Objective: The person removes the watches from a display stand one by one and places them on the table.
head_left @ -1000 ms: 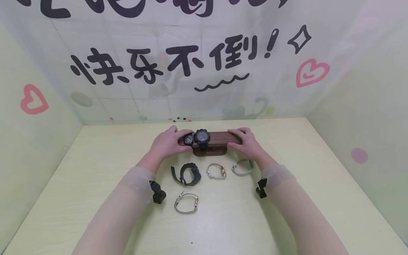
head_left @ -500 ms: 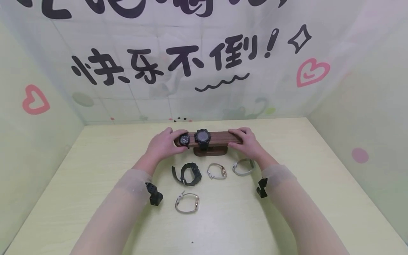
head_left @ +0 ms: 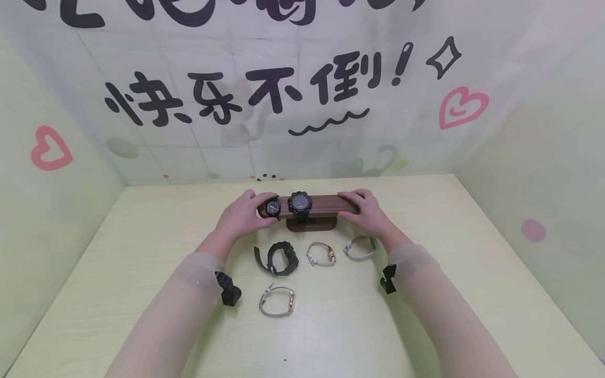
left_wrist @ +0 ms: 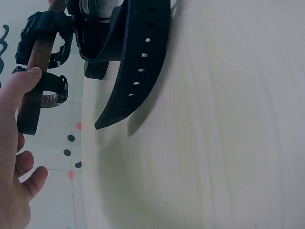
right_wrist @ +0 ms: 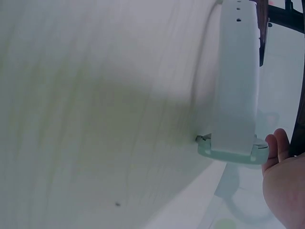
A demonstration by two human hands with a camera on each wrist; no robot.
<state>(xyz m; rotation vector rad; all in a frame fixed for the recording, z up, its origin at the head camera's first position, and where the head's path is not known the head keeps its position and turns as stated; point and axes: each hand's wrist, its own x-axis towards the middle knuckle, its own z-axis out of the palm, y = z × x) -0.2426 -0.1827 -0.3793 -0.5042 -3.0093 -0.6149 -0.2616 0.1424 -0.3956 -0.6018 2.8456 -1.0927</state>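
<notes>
A dark wooden watch stand (head_left: 326, 203) stands near the back of the table, its bar lying crosswise. My left hand (head_left: 238, 214) pinches a square-faced black wristwatch (head_left: 273, 207) at the bar's left end. In the left wrist view, that watch's strap (left_wrist: 55, 87) loops round the bar, and my thumb (left_wrist: 24, 83) presses there. Beside it on the bar sits a round black sports watch (head_left: 300, 201). My right hand (head_left: 367, 214) grips the bar's right end, thumb in front and fingers over the top.
In front of the stand lie a black watch (head_left: 282, 258), a pale watch with a rose-gold case (head_left: 332, 255) and a grey-banded watch (head_left: 360, 257). Another slim watch (head_left: 277, 302) lies nearer. A printed wall (head_left: 264, 152) rises behind the table.
My left hand has slid the square-faced wristwatch a short way left along the bar, then stopped at its end. My right hand has kept its grip on the stand.
</notes>
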